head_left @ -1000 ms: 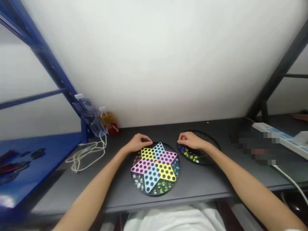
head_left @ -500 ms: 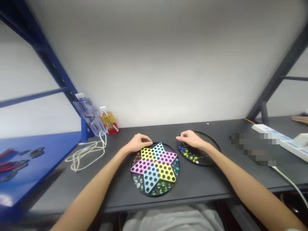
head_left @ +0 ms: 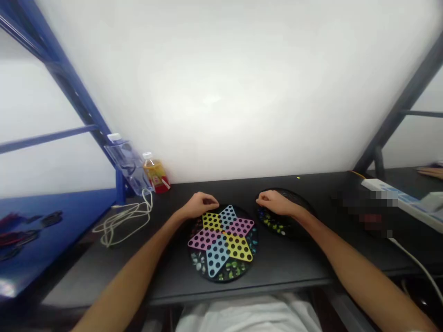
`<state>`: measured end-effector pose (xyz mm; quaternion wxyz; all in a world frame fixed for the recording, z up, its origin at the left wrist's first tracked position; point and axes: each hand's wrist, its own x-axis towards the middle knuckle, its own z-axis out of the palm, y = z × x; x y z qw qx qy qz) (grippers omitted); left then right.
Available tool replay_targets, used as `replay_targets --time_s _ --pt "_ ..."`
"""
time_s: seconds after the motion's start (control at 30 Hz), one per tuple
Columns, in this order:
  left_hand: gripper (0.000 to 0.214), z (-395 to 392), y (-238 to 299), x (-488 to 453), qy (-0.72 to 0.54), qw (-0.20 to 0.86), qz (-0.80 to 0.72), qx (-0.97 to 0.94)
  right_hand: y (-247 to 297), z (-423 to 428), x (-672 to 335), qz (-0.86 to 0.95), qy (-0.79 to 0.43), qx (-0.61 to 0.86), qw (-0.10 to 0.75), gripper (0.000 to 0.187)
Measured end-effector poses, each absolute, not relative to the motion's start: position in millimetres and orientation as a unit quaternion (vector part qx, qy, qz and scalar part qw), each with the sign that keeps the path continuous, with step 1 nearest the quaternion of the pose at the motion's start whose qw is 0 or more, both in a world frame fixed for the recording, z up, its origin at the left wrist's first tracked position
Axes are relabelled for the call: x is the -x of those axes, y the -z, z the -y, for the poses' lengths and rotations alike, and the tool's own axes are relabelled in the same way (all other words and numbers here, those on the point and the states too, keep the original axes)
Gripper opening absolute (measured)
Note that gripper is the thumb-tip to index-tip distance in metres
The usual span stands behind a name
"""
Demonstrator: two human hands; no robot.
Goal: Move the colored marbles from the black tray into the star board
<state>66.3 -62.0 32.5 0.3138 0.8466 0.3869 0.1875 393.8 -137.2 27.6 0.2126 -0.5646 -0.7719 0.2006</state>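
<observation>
The left hand (head_left: 200,205) curls at the 11 o'clock edge of a Chinese checkers board (head_left: 247,219), the right hand (head_left: 277,203) over a black marble tray (head_left: 294,229) at 2 o'clock; whether either grip holds anything cannot be told. A plastic bottle (head_left: 155,174) stands at 10 o'clock.

The person wears a loose white fabric top (head_left: 247,317), its soft folds showing along the bottom of the view. The left forearm (head_left: 134,276) and right forearm (head_left: 360,276) are slim and bare, and the left hand (head_left: 200,206) and right hand (head_left: 277,203) are bare too, without gloves or sleeves over them
</observation>
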Motion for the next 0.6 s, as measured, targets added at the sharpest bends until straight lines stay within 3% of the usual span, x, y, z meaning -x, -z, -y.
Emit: replay_targets --time_s 0.23,0.37,0.5,0.6 --pt "0.040 62 -34 -66 -0.189 0.311 -0.382 -0.849 -25 138 -395 0.787 -0.191 0.553 0.194 0.033" --pt "0.039 62 -33 -67 -0.189 0.303 -0.384 -0.852 -23 136 -395 0.741 -0.212 0.574 0.278 0.039" --pt "0.038 61 -31 -66 -0.192 0.303 -0.386 -0.850 -22 129 -398 0.589 -0.415 0.549 0.424 0.039" --pt "0.039 61 -31 -67 -0.194 0.311 -0.384 -0.847 -22 127 -397 0.516 -0.543 0.474 0.463 0.034"
